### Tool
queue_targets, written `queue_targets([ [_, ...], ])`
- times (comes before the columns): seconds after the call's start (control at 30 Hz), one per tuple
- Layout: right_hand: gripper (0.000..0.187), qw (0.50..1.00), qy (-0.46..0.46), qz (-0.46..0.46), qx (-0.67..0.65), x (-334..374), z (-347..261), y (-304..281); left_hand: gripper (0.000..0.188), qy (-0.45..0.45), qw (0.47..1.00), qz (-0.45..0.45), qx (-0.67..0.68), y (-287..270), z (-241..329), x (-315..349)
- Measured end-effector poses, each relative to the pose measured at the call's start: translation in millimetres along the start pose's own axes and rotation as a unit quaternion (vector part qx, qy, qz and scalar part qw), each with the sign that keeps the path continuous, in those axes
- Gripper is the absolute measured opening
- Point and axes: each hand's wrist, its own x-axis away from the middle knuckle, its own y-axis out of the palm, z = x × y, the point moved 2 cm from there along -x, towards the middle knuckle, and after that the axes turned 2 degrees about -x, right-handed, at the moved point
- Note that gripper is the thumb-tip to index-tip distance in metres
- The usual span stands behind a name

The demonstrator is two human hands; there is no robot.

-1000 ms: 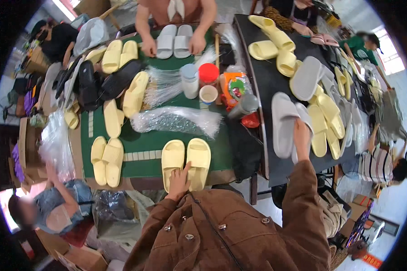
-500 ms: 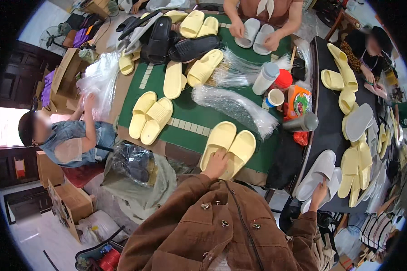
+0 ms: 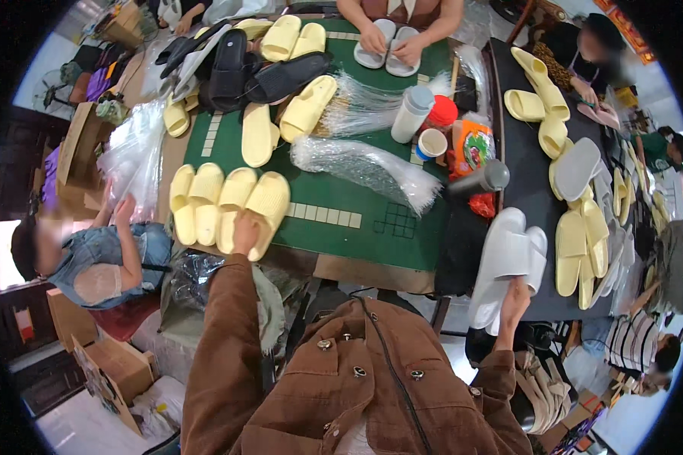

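Note:
My left hand (image 3: 247, 230) reaches to the near left of the table and grips a pair of pale yellow slide slippers (image 3: 267, 203), its fingers at the openings under the straps. Right beside them on the left stands another yellow pair (image 3: 196, 199). On the right, my right hand (image 3: 515, 302) holds a pair of white slide slippers (image 3: 506, 258) by the heel side, raised at the edge of the black table. How the fingers sit under the white pair is partly hidden.
The green table (image 3: 334, 246) bears clear plastic bags (image 3: 372, 168), black slippers (image 3: 288, 78), a white bottle (image 3: 413, 114), a paper cup (image 3: 431, 143) and a grey tumbler (image 3: 480, 180). More slippers (image 3: 582, 246) cover the black table. Co-workers sit left, right and across, one handling grey slippers (image 3: 389, 47).
My left hand has carried the yellow pair from the table's near middle leftward, beside the other yellow pair. My right hand has lifted the white pair slightly. The whole view has shifted.

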Motion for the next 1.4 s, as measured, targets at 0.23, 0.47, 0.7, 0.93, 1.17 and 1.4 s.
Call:
queue_targets([
  [0.23,0.015,0.958,-0.138,-0.251,-0.032,21.1,-136.0,65.9,0.046,-0.043,0.998,0.030,0.021,-6.6,-19.0,-3.3],
  [0.47,0.031,0.947,-0.111,-0.299,-0.051,38.2,-169.0,232.5,0.060,-0.059,0.969,0.239,-0.011,-1.6,69.4,45.6],
  [0.7,0.044,0.895,-0.186,-0.388,-0.120,79.7,-175.1,260.1,0.046,0.065,0.976,0.148,0.145,14.0,160.8,71.8],
  [0.93,0.038,0.840,0.043,-0.411,-0.353,39.0,-161.6,162.9,0.048,0.227,0.960,0.023,0.160,37.1,243.2,86.0],
  [1.17,0.029,0.833,0.060,-0.255,-0.488,-8.2,-199.5,51.9,0.051,0.241,0.968,-0.048,0.044,62.4,265.6,48.2],
  [1.4,0.046,0.667,0.005,-0.146,-0.730,-11.7,-248.1,-61.9,0.045,0.229,0.970,-0.041,0.074,68.1,264.8,73.3],
])
